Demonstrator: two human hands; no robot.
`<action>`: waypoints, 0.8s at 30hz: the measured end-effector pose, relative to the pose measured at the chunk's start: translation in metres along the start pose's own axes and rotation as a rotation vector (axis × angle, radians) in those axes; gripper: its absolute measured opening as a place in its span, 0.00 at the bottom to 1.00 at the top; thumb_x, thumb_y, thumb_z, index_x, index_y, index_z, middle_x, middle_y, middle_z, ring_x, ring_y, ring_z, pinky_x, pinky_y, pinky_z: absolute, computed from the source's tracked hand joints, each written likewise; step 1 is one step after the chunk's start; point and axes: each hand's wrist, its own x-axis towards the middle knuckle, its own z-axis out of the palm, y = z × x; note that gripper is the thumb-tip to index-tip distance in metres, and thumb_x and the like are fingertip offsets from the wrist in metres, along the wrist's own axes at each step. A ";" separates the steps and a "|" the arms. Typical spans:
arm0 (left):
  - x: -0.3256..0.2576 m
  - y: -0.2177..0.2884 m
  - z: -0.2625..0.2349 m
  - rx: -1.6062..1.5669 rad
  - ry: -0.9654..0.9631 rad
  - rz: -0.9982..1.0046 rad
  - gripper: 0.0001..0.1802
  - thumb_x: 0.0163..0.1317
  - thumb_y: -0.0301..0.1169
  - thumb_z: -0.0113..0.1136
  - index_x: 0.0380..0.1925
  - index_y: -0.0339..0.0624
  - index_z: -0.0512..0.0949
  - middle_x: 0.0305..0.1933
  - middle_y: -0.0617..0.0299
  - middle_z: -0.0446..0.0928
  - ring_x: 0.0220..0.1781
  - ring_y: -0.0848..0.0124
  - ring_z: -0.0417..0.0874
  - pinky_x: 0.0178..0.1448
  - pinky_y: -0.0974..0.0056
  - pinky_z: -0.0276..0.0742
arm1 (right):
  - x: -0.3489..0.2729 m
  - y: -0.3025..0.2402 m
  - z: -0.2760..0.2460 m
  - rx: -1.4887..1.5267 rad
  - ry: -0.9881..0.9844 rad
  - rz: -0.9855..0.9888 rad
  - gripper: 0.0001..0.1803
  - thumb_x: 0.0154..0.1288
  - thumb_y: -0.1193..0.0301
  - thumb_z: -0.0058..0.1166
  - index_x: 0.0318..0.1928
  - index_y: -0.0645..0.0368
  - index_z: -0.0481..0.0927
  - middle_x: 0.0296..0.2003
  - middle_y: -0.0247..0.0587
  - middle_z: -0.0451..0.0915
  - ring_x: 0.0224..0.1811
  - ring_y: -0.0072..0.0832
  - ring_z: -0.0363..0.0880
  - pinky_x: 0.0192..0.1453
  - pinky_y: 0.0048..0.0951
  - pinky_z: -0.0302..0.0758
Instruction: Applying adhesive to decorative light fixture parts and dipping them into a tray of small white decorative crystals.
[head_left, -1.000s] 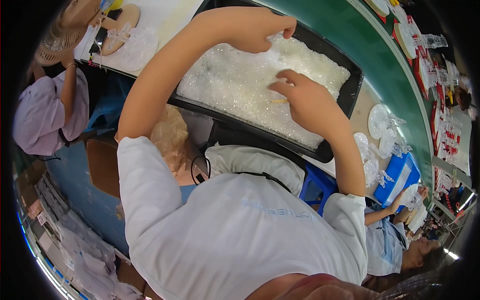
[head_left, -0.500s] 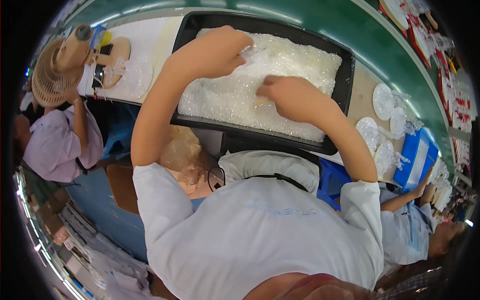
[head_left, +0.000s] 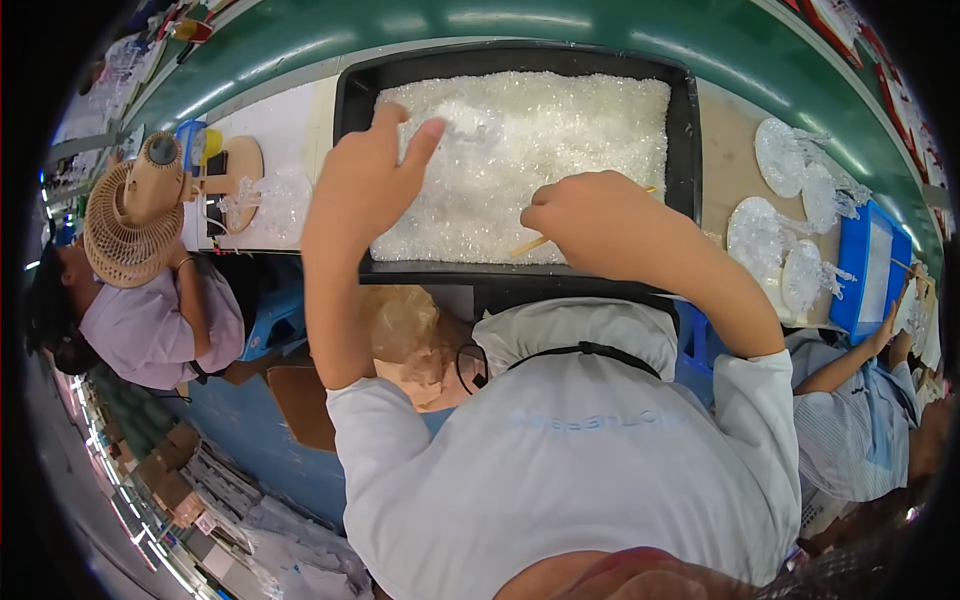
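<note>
A black rectangular tray (head_left: 682,150) holds a bed of small clear glittering beads (head_left: 560,130). Over the tray's left side is my left hand (head_left: 370,180), its thumb and forefinger apart and nothing visible between them. A whitish raised patch (head_left: 465,118) in the beads lies just beyond those fingertips; I cannot make out what it is. My right hand (head_left: 595,220), above the near right part of the beads, is closed round a thin yellowish wooden stick (head_left: 530,246). One end of the stick points to the near left, and the other shows behind the knuckles.
Clear disc-shaped pieces with sprigs (head_left: 780,158) lie on the bench right of the tray, beside a blue bin (head_left: 870,275). To the left stand a beige fan (head_left: 130,220) and more clear pieces (head_left: 285,200). People sit on both sides. A plastic bag (head_left: 400,320) is below the bench.
My left hand has drawn back left and nearer, off the clear stuff at its fingertips, and its fingers have spread. My right hand has moved slightly nearer with the stick. The whole view has shifted.
</note>
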 end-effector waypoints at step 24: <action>-0.038 0.005 0.065 -0.176 0.299 0.183 0.25 0.58 0.23 0.61 0.57 0.33 0.70 0.43 0.42 0.79 0.40 0.46 0.82 0.43 0.51 0.78 | -0.043 0.032 -0.014 0.390 0.565 0.159 0.26 0.57 0.86 0.50 0.57 0.57 0.79 0.40 0.51 0.85 0.39 0.45 0.85 0.45 0.35 0.81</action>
